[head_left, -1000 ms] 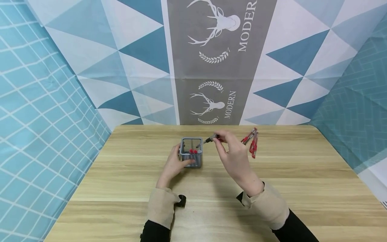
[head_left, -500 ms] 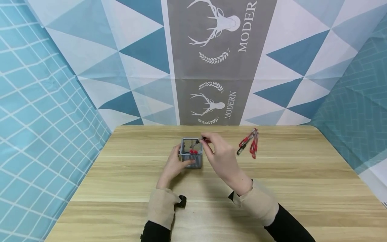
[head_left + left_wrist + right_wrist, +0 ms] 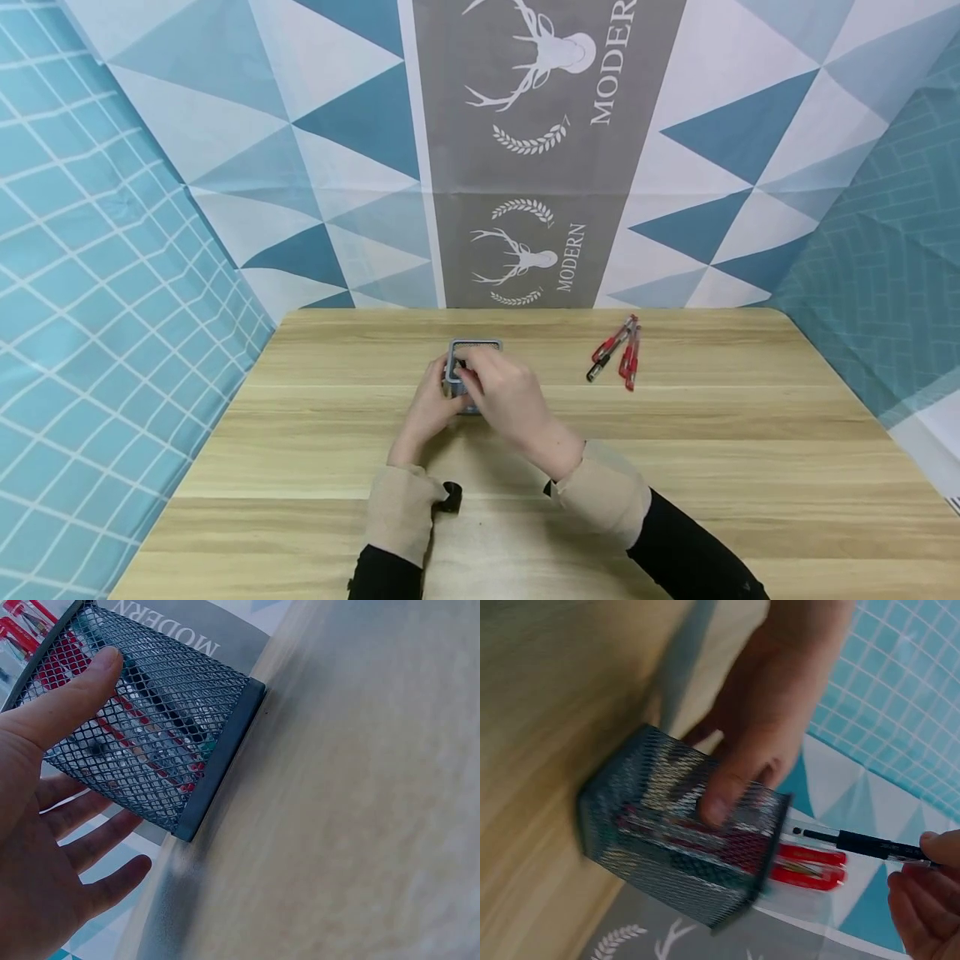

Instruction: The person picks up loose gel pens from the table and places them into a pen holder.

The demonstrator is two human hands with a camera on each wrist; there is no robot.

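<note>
Your right hand [image 3: 513,398] pinches a pen [image 3: 868,845] by one end, the other end at the rim of the cup [image 3: 157,720]. Your left hand [image 3: 431,403] grips that cup (red caps [image 3: 806,878] show inside), which stands on the table [image 3: 300,450]. Loose pens [image 3: 632,360] lie apart, to the right.

Left grip [image 3: 37,859] holds a mesh cup [image 3: 176,712], apparently containing pens [image 3: 18,636].
</note>
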